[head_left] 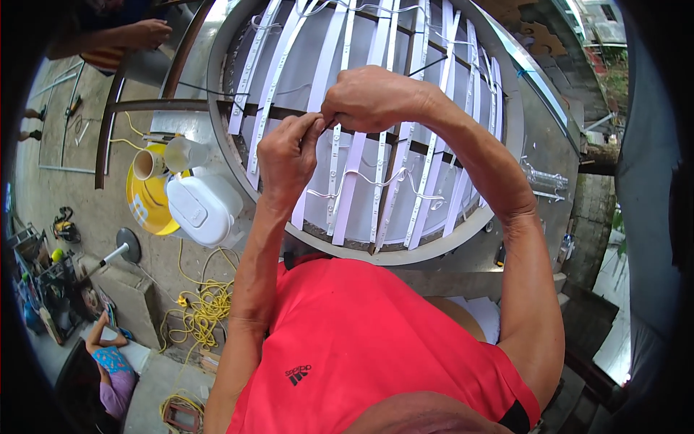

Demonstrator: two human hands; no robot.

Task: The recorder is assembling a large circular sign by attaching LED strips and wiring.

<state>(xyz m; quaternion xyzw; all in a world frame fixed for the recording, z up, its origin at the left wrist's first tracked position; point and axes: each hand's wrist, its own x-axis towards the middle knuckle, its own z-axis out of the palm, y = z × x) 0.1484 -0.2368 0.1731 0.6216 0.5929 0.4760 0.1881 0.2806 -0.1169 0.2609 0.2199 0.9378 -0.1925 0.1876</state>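
Note:
Over a round metal-rimmed frame [448,253], both hands meet near its middle. My left hand [289,155] is closed, thumb and forefinger pinching a thin black cable tie [330,126]. My right hand [369,101] is curled shut at the tie's other side, its fingertips partly hidden behind the knuckles. Only a short dark length of the tie shows between them. Beneath run several white LED strips [382,181] on pale bars, crossed by a dark rusty metal bar [426,149]. A white wire [361,176] loops across the strips nearest me.
Left of the frame stand a white lidded tub [206,210], a yellow container [139,192] and a cup [147,165]. Yellow cable [202,304] lies coiled on the floor. Another person's hand [150,33] is at upper left; someone sits [116,369] at lower left.

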